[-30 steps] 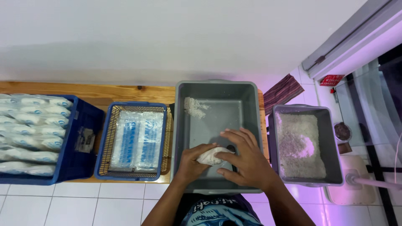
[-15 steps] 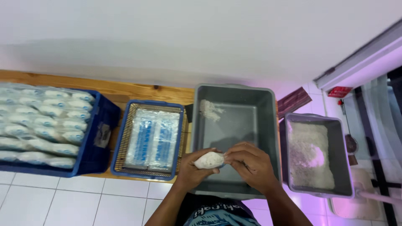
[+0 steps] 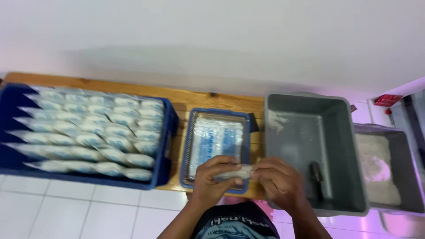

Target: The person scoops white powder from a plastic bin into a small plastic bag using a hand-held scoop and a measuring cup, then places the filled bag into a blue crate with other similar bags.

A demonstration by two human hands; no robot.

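My left hand [image 3: 215,179] and my right hand [image 3: 279,181] together hold a small clear plastic bag of white powder [image 3: 233,173], stretched flat between the fingers of both. The bag hangs over the near edge of a small blue tray [image 3: 218,148] that holds a stack of empty clear bags with blue print. To the right stands a grey tub [image 3: 312,148] with a dusting of white powder inside and a small dark scoop [image 3: 315,171] on its floor.
A large blue crate [image 3: 84,132] on the left is packed with several rows of filled white bags. A second grey tub [image 3: 385,170] of white powder stands at the far right. All rest on a wooden bench [image 3: 212,98] against a white wall, above a white tiled floor.
Both hands have carried the filled bag leftwards out of the grey tub to above the small blue tray. The view has swung left, showing more of the blue crate.
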